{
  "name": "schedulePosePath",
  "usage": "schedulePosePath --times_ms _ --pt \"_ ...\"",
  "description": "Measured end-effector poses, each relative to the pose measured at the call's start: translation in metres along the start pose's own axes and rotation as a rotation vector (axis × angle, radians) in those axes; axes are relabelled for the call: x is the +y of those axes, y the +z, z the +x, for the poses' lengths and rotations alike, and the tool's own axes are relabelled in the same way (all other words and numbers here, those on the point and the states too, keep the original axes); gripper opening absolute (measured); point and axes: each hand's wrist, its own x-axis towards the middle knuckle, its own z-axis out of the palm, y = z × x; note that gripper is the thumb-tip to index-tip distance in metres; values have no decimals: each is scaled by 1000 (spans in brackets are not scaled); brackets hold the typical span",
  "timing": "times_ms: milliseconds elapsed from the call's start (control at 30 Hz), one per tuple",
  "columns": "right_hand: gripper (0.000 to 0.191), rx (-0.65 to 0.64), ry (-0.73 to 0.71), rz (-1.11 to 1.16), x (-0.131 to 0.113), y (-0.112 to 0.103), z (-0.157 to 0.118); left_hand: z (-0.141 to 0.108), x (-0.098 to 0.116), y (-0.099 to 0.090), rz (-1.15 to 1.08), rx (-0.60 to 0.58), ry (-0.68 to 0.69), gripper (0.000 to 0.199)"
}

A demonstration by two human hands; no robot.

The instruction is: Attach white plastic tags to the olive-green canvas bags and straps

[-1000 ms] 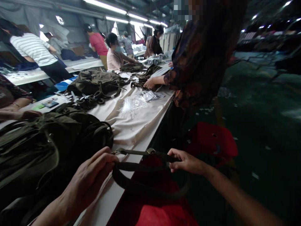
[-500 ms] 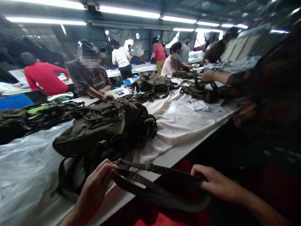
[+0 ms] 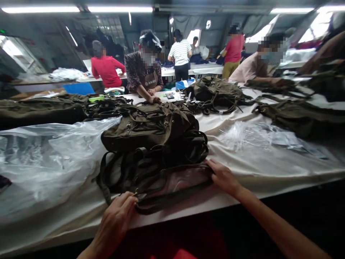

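A dark olive strap (image 3: 175, 196) with a brass-coloured fitting is looped between my two hands, just above the table's front edge. My left hand (image 3: 115, 216) is closed on its left end, beside the metal fitting. At the right end, the fingers of my right hand (image 3: 222, 176) are closed round the bend of the loop. Right behind the strap lies an olive canvas bag (image 3: 142, 127) with metal fittings, resting on a heap of dark straps (image 3: 129, 167).
Clear plastic sheeting (image 3: 54, 154) covers the table's left side. Thin plastic bits (image 3: 242, 135) lie to the right on the pale cloth (image 3: 231, 162). More olive bags (image 3: 218, 88) are spread farther back. A person (image 3: 144, 68) leans over the table's far side; others work behind.
Both hands have carried the strap forward from in front of the table edge to above the cloth. My view has swung to the right. A co-worker's arm at right has left view.
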Motion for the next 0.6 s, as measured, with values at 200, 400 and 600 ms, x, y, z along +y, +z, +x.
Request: schedulePosePath --times_ms 200,400,600 --pt "35 34 -51 -326 45 2 -71 -46 12 5 216 94 188 31" --pt "34 -111 196 -178 29 -18 -71 -23 4 -18 120 49 196 30" --pt "27 -337 317 190 3 -50 -39 2 8 -27 -57 -42 209 25"
